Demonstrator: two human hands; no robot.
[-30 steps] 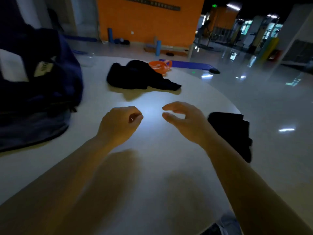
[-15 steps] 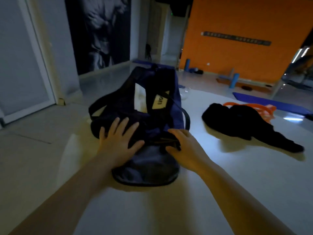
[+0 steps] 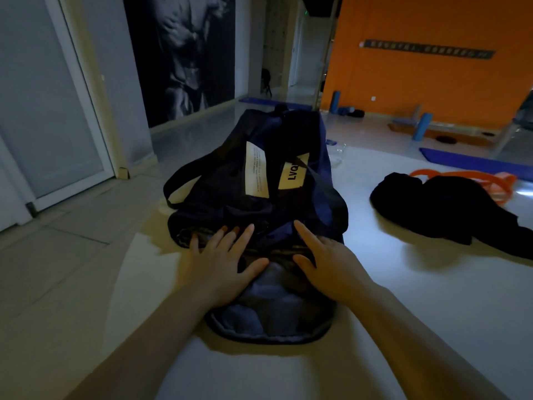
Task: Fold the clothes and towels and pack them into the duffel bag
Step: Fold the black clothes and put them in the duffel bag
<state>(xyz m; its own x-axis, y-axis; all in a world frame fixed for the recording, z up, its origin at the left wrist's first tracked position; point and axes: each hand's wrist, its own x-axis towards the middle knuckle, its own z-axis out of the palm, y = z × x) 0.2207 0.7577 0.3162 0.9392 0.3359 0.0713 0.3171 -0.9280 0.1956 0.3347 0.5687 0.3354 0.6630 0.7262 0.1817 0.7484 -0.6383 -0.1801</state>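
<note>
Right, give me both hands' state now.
Left hand: open, fingers spread flat on the duffel bag.
Right hand: open, fingers straight, resting on the bag.

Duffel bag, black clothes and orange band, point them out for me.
Duffel bag (image 3: 230,197): head view, dark upper side panel.
Black clothes (image 3: 444,206): head view, middle of the heap.
Orange band (image 3: 501,183): head view, loop behind the clothes.

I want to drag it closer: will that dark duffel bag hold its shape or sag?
The duffel bag looks soft: its top slumps and creases, so it will probably sag. Both the left hand and right hand lie flat on it. It should slide, not roll.
</note>
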